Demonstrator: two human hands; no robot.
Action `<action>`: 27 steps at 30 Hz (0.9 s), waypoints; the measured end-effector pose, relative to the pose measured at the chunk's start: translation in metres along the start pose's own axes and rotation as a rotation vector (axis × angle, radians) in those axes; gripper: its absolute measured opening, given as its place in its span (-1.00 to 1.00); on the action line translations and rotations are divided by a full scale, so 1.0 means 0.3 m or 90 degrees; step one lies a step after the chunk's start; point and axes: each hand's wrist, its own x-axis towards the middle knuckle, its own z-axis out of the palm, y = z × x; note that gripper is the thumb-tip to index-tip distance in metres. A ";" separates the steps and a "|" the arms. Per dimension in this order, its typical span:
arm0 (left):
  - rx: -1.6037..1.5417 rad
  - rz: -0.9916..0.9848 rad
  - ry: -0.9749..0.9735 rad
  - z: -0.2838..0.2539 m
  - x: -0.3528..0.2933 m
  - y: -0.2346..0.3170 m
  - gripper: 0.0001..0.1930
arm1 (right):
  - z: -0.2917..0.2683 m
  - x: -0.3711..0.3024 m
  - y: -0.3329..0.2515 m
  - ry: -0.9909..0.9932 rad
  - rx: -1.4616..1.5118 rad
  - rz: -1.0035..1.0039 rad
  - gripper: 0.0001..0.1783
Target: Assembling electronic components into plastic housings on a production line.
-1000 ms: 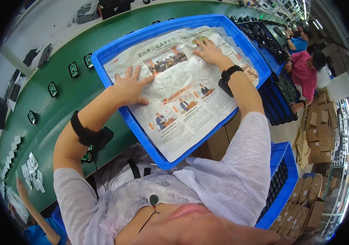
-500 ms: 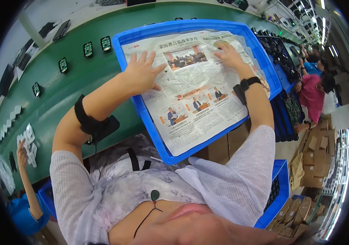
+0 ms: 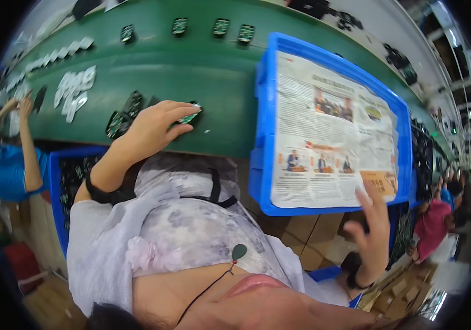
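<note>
My left hand (image 3: pixel 158 124) is over the near part of the green bench, its fingers and thumb closed round a small green circuit board in a black housing (image 3: pixel 193 114). The hand hides part of that board. Just left of it lie more dark-cased boards (image 3: pixel 125 114), partly behind my wrist. My right hand (image 3: pixel 372 225), fingers apart and slightly blurred, hangs near the lower right edge of a blue plastic tray (image 3: pixel 265 126) and holds nothing. A sheet of newspaper (image 3: pixel 312 129) with printed pictures lies flat in the tray.
Several boards (image 3: pixel 221 27) stand in a row along the far side of the green bench (image 3: pixel 153 66). White pieces (image 3: pixel 74 88) lie to the left. A blue bin (image 3: pixel 56 181) of dark parts sits below. A co-worker in blue (image 3: pixel 18 168) works at far left; others are at right.
My left hand has left the newspaper and come down onto a board on the bench. My right hand has lifted off the paper toward me. The view has turned right.
</note>
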 end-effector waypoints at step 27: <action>-0.064 -0.168 0.407 0.160 -0.401 -0.562 -0.33 | 0.897 0.741 -0.956 -0.005 0.080 -0.374 -0.21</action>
